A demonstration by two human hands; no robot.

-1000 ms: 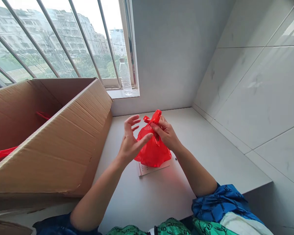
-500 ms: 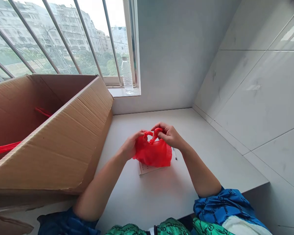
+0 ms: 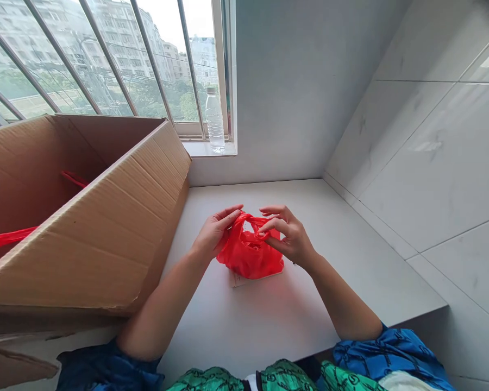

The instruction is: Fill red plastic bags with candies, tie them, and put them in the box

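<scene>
A red plastic bag (image 3: 255, 260) hangs between my hands over the white tabletop, its handle loops at the top. My left hand (image 3: 218, 231) pinches the upper left of the bag between thumb and fingers. On the right side, my right hand (image 3: 287, 233) grips the other part with thumb and forefinger, its remaining fingers raised. Under the bag lies a flat, pale booklet or box (image 3: 240, 281), mostly covered. A small dark tip beside my right hand is too hidden to make out.
A large open cardboard box (image 3: 93, 233) with red strips in it fills the left. A clear bottle (image 3: 215, 120) stands on the sill of the barred window. Walls border the white table (image 3: 350, 271) behind and at right.
My hands have moved slightly apart, and the right fingers have spread upward. The bag's top has opened wider, and the pen beside it is now mostly hidden. The view has shifted a little.
</scene>
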